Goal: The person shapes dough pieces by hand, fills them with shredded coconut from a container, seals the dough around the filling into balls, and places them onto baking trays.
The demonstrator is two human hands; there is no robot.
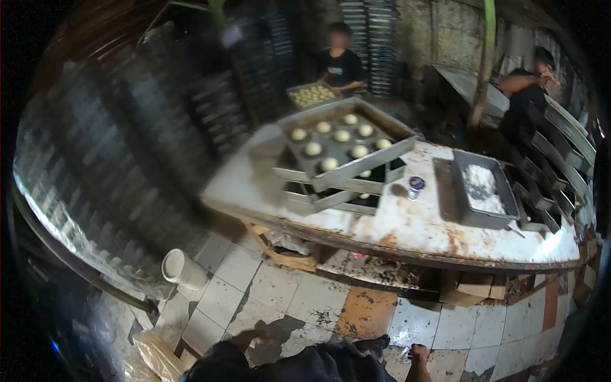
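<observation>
My left hand [256, 336] hangs low at my side above the tiled floor, smeared and dark, so its fingers do not show clearly. My right hand [417, 351] is also down by my body, its fingers curled in, with nothing visible in it. Neither hand touches the table [318, 226] ahead. On that table stand crosswise stacked metal trays [375, 169], the top one bearing several pale dough balls [342, 136]. A small tin-like cup [415, 188] with a dark blue label and a grey tub [487, 218] of white powder are to their right.
Behind the table, a person [344, 67] holds a tray of dough balls [312, 95]. Another person [525, 95] stands at the right near stacked metal pans [560, 165]. Tall tray stacks [114, 165] line the left. A whitish bucket [183, 268] and plastic bag [159, 356] are on the floor.
</observation>
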